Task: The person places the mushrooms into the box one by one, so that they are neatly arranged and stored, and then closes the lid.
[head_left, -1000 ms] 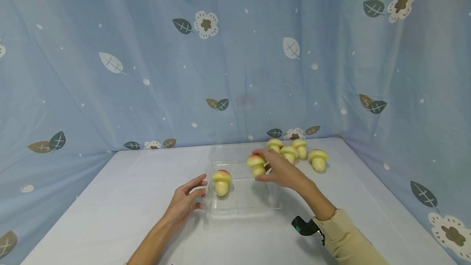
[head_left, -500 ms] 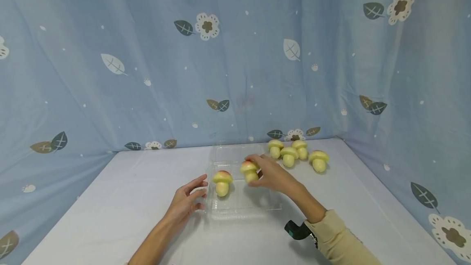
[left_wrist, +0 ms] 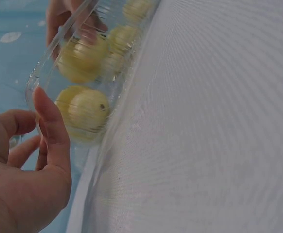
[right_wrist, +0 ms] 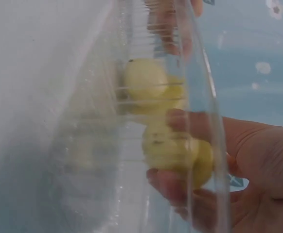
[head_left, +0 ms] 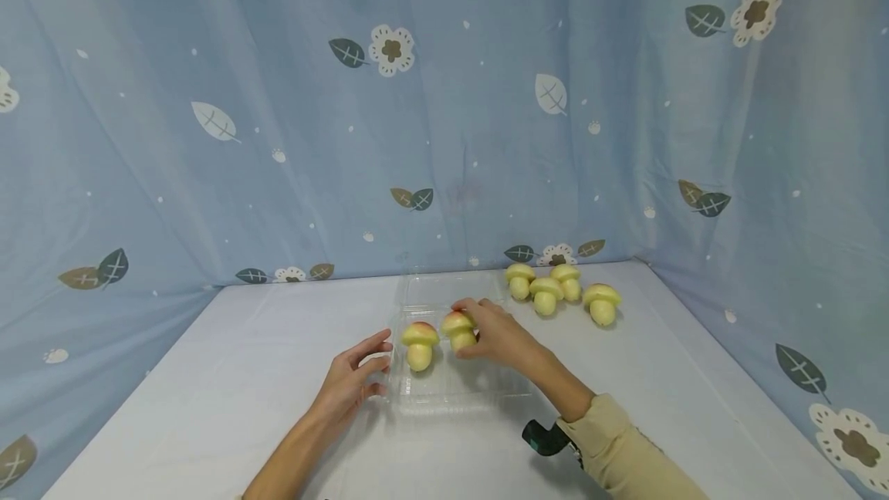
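A clear plastic clamshell tray lies open on the white table. One yellow mushroom-shaped bun with a pink cap stands in its left part. My right hand grips a second such bun and holds it inside the tray right beside the first. In the right wrist view the held bun shows through the tray wall, with the other bun beyond. My left hand rests at the tray's left edge, fingers loosely spread. The left wrist view shows the standing bun behind the tray rim.
Several more yellow buns stand in a cluster at the back right of the table. The tray's lid lies flat behind it. A blue patterned curtain encloses the table on three sides.
My right hand has carried the bun leftward and down into the tray, ending beside the first bun. The left hand has stayed put.
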A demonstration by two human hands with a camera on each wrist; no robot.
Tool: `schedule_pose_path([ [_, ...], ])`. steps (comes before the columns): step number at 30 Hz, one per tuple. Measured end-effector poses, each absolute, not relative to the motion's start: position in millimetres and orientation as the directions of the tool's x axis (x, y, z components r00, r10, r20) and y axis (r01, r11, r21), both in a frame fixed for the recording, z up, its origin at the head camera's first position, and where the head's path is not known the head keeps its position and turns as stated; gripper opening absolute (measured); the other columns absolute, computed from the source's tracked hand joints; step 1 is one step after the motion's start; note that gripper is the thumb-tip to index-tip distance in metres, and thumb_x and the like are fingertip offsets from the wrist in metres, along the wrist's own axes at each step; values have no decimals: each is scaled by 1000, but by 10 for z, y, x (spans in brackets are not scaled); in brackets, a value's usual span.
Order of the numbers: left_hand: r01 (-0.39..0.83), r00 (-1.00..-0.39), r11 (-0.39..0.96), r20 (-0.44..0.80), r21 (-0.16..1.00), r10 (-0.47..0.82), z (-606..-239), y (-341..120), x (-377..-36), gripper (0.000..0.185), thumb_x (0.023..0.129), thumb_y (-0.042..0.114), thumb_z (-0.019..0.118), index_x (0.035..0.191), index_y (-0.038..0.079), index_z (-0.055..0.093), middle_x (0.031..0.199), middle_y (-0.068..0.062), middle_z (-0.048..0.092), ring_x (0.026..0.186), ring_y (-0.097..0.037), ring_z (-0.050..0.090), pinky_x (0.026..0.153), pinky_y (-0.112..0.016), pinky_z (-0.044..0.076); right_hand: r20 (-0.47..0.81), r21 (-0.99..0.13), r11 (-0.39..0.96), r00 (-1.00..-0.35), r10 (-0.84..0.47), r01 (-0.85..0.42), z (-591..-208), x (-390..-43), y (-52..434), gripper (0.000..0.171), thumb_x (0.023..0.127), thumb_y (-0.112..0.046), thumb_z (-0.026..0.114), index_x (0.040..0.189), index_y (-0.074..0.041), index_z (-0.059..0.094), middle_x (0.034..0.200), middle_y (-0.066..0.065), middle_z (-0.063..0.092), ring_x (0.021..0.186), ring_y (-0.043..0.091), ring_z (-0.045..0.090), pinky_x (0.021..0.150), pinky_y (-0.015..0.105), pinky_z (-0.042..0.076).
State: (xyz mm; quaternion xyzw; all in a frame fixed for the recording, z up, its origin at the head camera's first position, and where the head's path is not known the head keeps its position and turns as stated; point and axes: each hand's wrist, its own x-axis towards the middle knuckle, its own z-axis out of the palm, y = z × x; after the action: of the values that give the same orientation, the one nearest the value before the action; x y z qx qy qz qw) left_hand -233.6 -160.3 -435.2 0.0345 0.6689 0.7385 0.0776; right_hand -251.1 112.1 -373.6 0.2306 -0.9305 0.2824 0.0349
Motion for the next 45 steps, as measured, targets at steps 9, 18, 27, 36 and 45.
schedule_pose_path([
  [9, -74, -983, -92, -58, 993, 172, -4327, -1596, -2335, 55, 92, 9, 65, 145, 9, 48, 129, -9, 51, 90, -12, 55, 56, -21, 53, 129, -527, 767, -926, -355, -367, -3767, -2501, 1018, 68, 76, -22, 85, 135, -13, 52, 122, 11, 59, 111, 28, 56, 95, 51, 46],
  [18, -75, -983, -86, -60, 993, 174, -4310, -1607, -2337, 55, 92, 10, 65, 145, 11, 48, 131, -9, 50, 92, -11, 55, 56, -21, 53, 108, -500, 800, -940, -324, -333, -3757, -2506, 969, 68, 75, -23, 86, 134, -13, 53, 122, 11, 61, 112, 29, 57, 99, 53, 44],
  [27, -80, -983, -94, -62, 992, 174, -4331, -1606, -2345, 55, 91, 8, 65, 144, 11, 49, 130, -8, 50, 92, -12, 55, 56, -21, 53, 89, -499, 806, -944, -318, -318, -3800, -2511, 973, 69, 76, -22, 85, 135, -13, 52, 122, 14, 59, 111, 30, 57, 96, 52, 46],
  [36, -73, -986, -91, -58, 993, 156, -4362, -1608, -2345, 55, 91, 10, 65, 144, 11, 49, 128, -7, 53, 91, -12, 56, 56, -21, 53, 92, -506, 795, -937, -336, -334, -3833, -2495, 982, 68, 76, -14, 85, 135, -12, 51, 122, 16, 57, 108, 30, 57, 89, 50, 51],
  [45, -89, -987, -96, -75, 991, 143, -4366, -1600, -2349, 55, 90, 10, 66, 143, 13, 51, 127, -5, 54, 92, -12, 56, 55, -21, 53, 82, -531, 787, -943, -322, -314, -3833, -2493, 987, 70, 75, -13, 85, 136, -13, 51, 120, 14, 56, 106, 29, 57, 87, 46, 52],
])
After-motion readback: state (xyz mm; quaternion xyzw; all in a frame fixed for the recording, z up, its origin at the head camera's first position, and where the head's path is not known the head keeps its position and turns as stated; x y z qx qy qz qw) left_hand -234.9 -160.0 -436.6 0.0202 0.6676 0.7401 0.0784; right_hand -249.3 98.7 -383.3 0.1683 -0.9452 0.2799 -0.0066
